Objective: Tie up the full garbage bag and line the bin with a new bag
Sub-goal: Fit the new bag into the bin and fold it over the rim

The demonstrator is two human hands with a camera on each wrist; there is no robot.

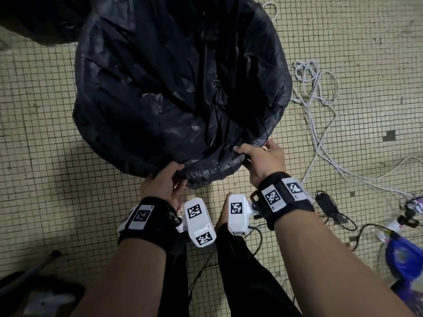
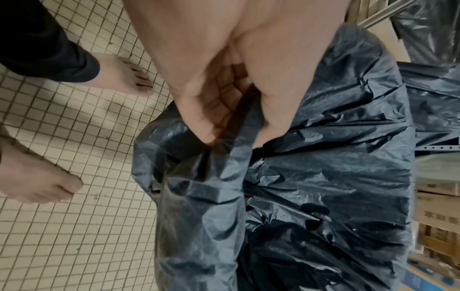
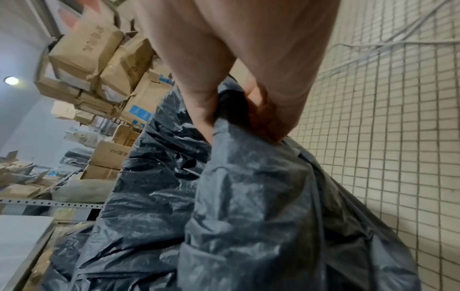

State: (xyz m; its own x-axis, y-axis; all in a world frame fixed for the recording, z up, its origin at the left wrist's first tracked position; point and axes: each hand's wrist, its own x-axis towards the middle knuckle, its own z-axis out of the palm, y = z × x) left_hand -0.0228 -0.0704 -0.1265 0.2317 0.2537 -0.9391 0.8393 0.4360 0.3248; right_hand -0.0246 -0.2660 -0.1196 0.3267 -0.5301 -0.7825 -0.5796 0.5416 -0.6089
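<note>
- The left hand pinches the near edge of the black garbage bag, thumb on top and fingers curled underneath, so this grip is closed on plastic.
- The right hand clamps the same edge just to the right, its grip bunched tight round a fold.
- Between the two grips the rim hangs as a short slack span; beyond them the bag spreads wide and open over the tiled floor.
- Right of the right grip lies a tangle of white cables; bare tiles lie left of the left grip.
- Two bare feet stand behind the left grip.
- Beyond the bag, cardboard boxes crowd metal shelving.
</note>
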